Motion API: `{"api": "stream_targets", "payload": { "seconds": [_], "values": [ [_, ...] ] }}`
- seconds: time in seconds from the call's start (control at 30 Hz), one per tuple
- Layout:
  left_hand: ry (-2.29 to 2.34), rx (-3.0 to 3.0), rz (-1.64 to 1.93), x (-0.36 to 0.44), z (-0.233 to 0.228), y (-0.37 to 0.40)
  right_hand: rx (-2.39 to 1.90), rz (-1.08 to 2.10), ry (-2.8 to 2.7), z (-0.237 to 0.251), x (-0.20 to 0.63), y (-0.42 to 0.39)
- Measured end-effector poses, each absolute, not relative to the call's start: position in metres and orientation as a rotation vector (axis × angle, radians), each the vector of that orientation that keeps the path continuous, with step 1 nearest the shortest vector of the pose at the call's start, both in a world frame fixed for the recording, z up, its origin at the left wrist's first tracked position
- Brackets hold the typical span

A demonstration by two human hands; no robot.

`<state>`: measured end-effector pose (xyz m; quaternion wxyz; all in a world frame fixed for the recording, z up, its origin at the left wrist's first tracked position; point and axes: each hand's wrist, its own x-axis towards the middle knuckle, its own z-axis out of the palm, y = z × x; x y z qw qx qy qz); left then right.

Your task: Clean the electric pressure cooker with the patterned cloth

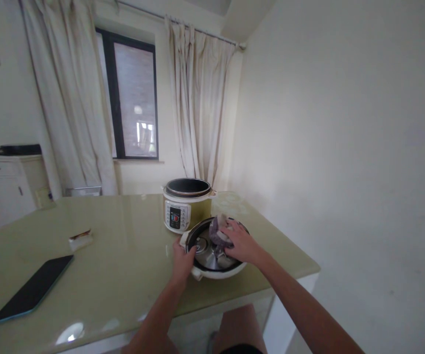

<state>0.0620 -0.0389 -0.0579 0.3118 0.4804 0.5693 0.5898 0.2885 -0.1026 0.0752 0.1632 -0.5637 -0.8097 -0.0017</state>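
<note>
An upturned pressure cooker lid (212, 260), white-rimmed with a shiny metal inside, lies near the table's front edge. My left hand (183, 258) grips its left rim, thumb over the edge. With my right hand (242, 241) I press a crumpled grey and white cloth (219, 233) against the inside of the lid, fingers bent around it. Just behind the lid stands the electric pressure cooker (188, 206), open at the top, with a dark inner pot and a button panel facing me.
A dark tablet (35, 287) lies on the glossy green table (124, 246), left of my arms. Beyond it is a small white packet (81, 240). A wall (345, 147) runs along the right, and a curtained window (134, 98) is behind the table.
</note>
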Motion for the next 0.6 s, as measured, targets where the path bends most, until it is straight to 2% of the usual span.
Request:
{"api": "stream_targets", "payload": {
  "seconds": [0.1, 0.27, 0.47, 0.6],
  "values": [
    [1.317, 1.075, 1.468, 0.060, -0.066, -0.037, -1.627, 0.050, -2.485, 0.076, 0.279, -0.092],
    [1.135, 1.230, 1.498, 0.054, -0.073, -0.041, -1.711, 0.046, -2.593, 0.087, 0.255, -0.057],
    [1.285, 1.413, 1.674, 0.060, -0.075, -0.043, -1.483, -0.081, -2.683, 0.080, 0.225, -0.055],
    [1.360, 1.421, 1.649, 0.061, -0.077, -0.043, -1.347, 0.036, -2.834, 0.078, 0.228, -0.085]
  ]
}}
